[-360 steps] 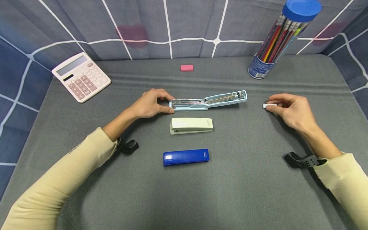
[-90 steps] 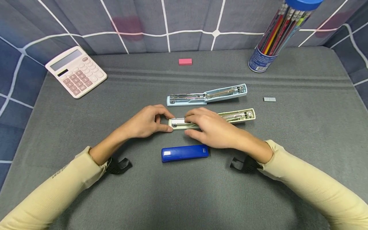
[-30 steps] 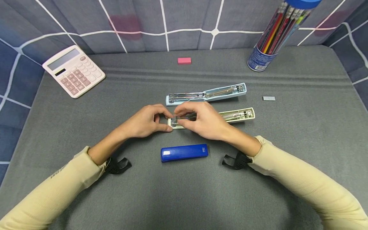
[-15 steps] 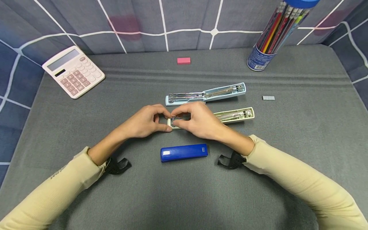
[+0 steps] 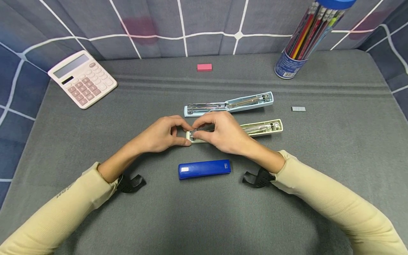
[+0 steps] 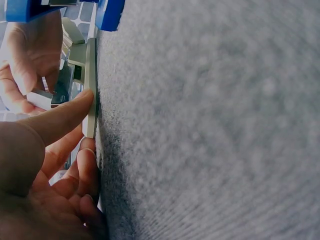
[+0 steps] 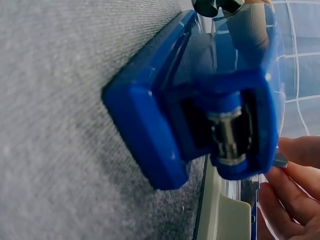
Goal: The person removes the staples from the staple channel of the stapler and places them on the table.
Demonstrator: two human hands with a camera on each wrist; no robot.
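Note:
A cream stapler (image 5: 264,128) lies opened flat on the table, its upper arm swung back to the right. My left hand (image 5: 160,135) grips the front end of its base between thumb and fingers. Above the metal magazine, my right hand (image 5: 224,134) pinches a small silvery strip of staples (image 6: 40,98), which the fingers mostly hide in the head view. Just behind, a light blue stapler (image 5: 250,103) also lies opened out. Nearer the front is a blue stapler (image 5: 204,169), closed; its rear end fills much of the right wrist view.
Another grey staple strip (image 5: 298,109) lies to the right. At the back are a small pink block (image 5: 204,67), a pink calculator (image 5: 83,79) on the left and a tall tub of pencils (image 5: 290,65) on the right. A grid-patterned cloth (image 5: 210,21) rises behind the table.
Since 12 seconds ago, the cream stapler has been opened, and both hands have come to it. One staple strip was put down at the right. Lately the right hand has shifted left along the magazine.

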